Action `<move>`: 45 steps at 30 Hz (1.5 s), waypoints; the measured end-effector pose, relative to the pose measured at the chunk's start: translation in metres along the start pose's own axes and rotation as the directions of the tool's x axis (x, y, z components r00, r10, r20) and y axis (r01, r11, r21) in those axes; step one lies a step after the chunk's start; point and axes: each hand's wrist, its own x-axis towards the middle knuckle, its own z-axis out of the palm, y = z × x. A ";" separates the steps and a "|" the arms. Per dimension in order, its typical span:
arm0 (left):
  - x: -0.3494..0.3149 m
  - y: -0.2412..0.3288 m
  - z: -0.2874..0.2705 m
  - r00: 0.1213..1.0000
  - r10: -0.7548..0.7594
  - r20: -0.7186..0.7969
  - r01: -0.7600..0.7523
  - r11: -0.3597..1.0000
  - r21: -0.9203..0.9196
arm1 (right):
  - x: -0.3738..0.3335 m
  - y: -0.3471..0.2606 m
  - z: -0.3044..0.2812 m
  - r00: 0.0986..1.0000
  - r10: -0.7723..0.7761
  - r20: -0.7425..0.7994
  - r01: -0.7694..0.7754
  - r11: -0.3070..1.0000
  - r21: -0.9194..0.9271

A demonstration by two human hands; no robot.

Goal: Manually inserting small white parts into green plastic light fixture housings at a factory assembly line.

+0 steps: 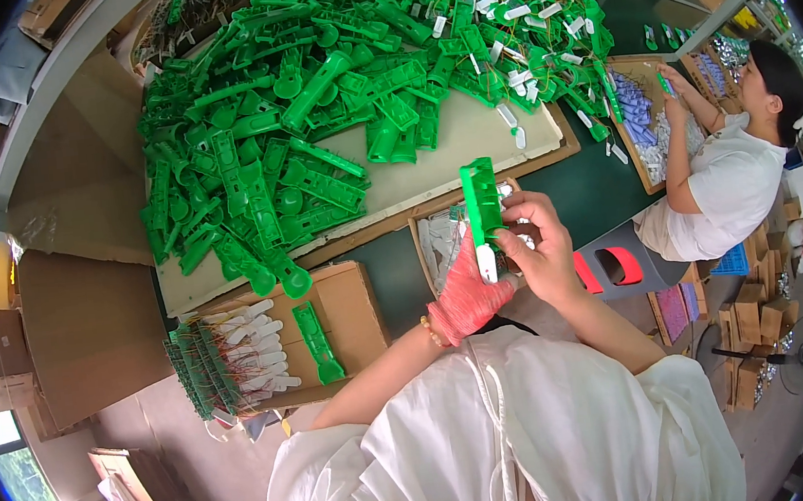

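Observation:
In front of my chest I hold a long green plastic housing (pixel 481 193) upright, its hollow inner side partly showing. A small white plastic piece (pixel 487 263) sits at its lower end. My left hand (pixel 467 288), in a pinkish-red glove, is closed around the housing from the left and below. The bare fingers of my right hand (pixel 539 241) are bent against its right edge, thumb and fingertips closed on it. What lies between those fingertips is too small to make out. Behind my hands is a cardboard box (pixel 418 249) of small silvery and white parts.
A big heap of green housings (pixel 289 115) covers the pale board ahead; those at right carry white pieces (pixel 520 77) on wires. At left, a cardboard tray (pixel 353 300) holds circuit boards (pixel 201 369) and a single green housing (pixel 316 343). A co-worker (pixel 720 158) sits at right.

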 end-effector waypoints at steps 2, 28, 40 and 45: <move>-0.005 0.007 -0.002 0.989 -0.039 -0.144 0.087 0.934 0.347 | 0.002 0.001 -0.002 0.997 -0.080 -0.003 0.080 0.993 -0.085; -0.004 -0.036 -0.035 0.959 0.240 -0.148 -0.262 0.952 -0.156 | -0.015 -0.046 0.041 0.869 -0.494 0.028 0.477 0.821 -0.312; -0.018 -0.021 -0.020 0.914 -0.077 -0.399 0.307 0.774 0.553 | -0.029 0.014 0.047 0.996 0.092 -0.010 -0.091 0.993 0.070; -0.017 -0.049 -0.075 0.858 -0.188 -0.478 0.349 0.896 0.276 | -0.009 0.022 0.026 0.958 0.262 0.120 -0.270 0.961 0.059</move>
